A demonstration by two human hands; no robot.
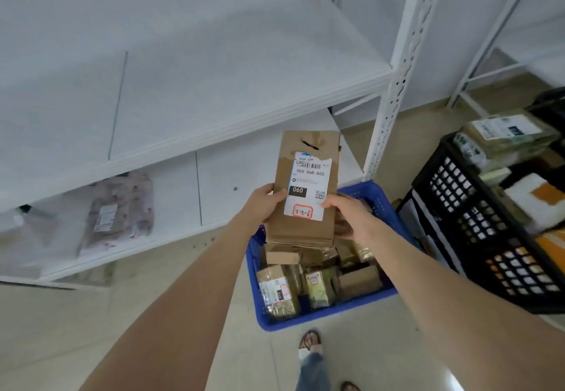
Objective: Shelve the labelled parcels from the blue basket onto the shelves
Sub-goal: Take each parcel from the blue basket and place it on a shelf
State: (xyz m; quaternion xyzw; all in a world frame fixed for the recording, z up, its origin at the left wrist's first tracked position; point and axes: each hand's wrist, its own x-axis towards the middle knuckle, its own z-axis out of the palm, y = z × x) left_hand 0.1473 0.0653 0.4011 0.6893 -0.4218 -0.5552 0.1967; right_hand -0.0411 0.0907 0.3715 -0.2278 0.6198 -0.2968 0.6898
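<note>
A brown parcel [298, 231], upright with its white label [308, 187] marked 060 and 3-2-6 turned to the camera, is gripped at its lower sides by the left hand [263, 204] and the right hand [345, 213] above the blue basket [321, 318] of parcels, which is set on the floor between white shelves [214, 109] and a black crate [477, 231].

Tiled floor [91, 314] carries the blue basket [321, 318], black crates [477, 222] just beside it on the right. On the white lower shelf [244, 182], one plastic-wrapped parcel [119, 216] lies flat, far left.
</note>
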